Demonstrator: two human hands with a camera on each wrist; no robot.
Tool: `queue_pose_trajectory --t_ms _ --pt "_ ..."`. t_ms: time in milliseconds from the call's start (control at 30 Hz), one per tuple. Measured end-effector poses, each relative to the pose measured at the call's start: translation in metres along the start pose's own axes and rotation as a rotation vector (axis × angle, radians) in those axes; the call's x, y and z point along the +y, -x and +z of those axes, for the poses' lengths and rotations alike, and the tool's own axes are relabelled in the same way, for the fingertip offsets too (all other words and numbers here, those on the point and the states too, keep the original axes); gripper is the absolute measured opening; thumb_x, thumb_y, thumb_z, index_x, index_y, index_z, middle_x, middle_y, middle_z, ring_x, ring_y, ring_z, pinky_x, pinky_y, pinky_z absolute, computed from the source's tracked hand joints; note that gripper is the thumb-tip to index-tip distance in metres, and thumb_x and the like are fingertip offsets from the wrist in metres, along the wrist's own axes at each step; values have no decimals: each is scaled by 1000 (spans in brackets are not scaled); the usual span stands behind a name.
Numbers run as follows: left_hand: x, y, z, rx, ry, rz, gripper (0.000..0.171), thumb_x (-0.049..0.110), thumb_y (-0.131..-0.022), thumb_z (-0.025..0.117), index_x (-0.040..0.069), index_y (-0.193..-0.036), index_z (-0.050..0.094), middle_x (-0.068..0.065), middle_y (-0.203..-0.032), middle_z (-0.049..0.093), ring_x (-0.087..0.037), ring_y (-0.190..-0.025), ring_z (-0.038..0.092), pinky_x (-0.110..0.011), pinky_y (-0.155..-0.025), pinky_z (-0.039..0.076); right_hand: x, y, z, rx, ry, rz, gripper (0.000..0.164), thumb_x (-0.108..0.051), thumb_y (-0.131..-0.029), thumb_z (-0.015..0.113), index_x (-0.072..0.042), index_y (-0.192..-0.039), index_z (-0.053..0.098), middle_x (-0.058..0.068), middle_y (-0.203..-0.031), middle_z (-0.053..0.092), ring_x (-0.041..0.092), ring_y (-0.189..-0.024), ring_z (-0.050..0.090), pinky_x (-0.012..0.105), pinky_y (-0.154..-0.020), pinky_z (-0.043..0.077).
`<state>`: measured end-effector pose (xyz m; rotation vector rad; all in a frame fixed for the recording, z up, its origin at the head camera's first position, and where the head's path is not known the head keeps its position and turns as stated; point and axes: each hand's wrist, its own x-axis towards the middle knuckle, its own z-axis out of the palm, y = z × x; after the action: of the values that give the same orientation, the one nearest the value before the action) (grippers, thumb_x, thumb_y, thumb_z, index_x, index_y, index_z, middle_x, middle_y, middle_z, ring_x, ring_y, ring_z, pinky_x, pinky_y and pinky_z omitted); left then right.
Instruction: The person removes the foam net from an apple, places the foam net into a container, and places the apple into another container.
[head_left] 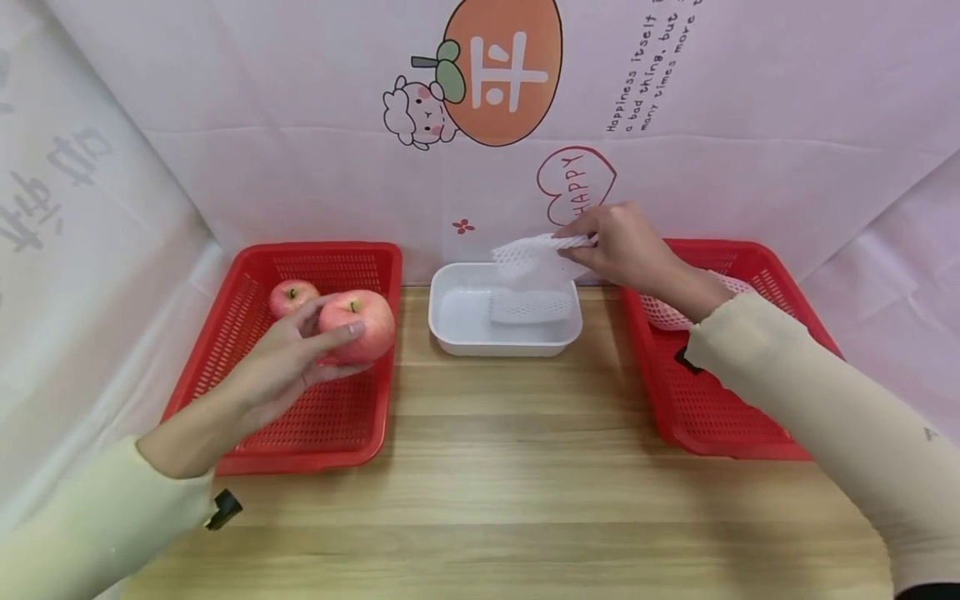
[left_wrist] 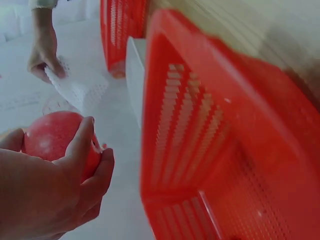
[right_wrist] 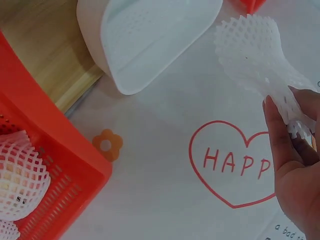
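Head view: we see the left hand (head_left: 288,354) holding a red-pink apple (head_left: 371,317), thumb on the near side, fingers curled round it, so that grip is filled by the fruit. We place the apple, bare and stem up, raised over the inner side of the left red plastic basket (head_left: 382,392). A second apple (head_left: 288,293) sits in that basket toward the back.

Right hand (head_left: 630,250): grip narrow, thumb and fingers pinching one end of a white foam net sleeve (head_left: 525,254). We see the net's other end hanging loose above the white plastic tray (head_left: 456,321); apple and net are well apart. Another white netted piece (head_left: 525,308) lies inside the tray.

Tray stands between the two baskets on the wood-grain desk (head_left: 517,483). Right red plastic basket (head_left: 663,408) holds net-wrapped fruit (head_left: 662,315), partly hidden by the right forearm; right wrist view gives us the mesh clearly. Behind, we note a white printed cloth (head_left: 300,183) with a red "HAPPY" heart (head_left: 566,179) and an orange cartoon fruit (head_left: 498,92).
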<state>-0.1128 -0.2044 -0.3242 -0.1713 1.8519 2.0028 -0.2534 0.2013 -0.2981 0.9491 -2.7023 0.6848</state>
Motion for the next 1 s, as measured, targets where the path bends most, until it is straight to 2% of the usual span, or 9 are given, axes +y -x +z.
queue_pose_trajectory --t_ms 133,200,400,700,833,1000 --pt "4 -12 -12 45 71 -6 66 27 -104 71 19 -153 28 -2 -156 34 -26 -139 45 -42 -102 58 6 -7 7 -24 11 32 30 -3 -87 86 1 -116 80 21 -112 78 37 -101 75 49 -84 65" --pt "4 -18 -17 68 86 -9 65 28 -104 71 20 -150 26 1 -152 35 -24 -137 46 -41 -101 59 8 -10 11 -38 4 44 31 -4 -87 86 1 -116 80 21 -114 78 38 -103 75 49 -84 65" --pt "5 -35 -29 99 61 -38 81 32 -102 72 18 -161 18 3 -149 37 -22 -137 43 -36 -97 61 9 -18 22 -87 -36 103 35 -6 -88 86 -1 -122 78 20 -118 77 37 -109 74 48 -89 64" --pt "-2 -59 -38 91 45 -60 73 30 -105 68 14 -162 26 5 -143 43 -22 -136 42 -37 -96 62 9 -29 44 -135 -73 153 38 -13 -91 84 -6 -127 77 14 -123 77 32 -111 74 43 -89 64" --pt "-3 -70 -40 108 37 -108 78 32 -105 68 15 -166 23 0 -148 40 -25 -141 41 -39 -99 60 7 -33 52 -140 -87 147 35 -13 -93 82 -6 -126 78 13 -123 77 30 -111 74 43 -90 64" --pt "-4 -82 -43 129 72 -157 84 31 -106 65 16 -170 13 -5 -165 27 -27 -150 34 -43 -106 55 5 -39 62 -161 -111 161 31 -13 -94 80 -7 -125 78 12 -124 77 29 -111 73 42 -92 63"
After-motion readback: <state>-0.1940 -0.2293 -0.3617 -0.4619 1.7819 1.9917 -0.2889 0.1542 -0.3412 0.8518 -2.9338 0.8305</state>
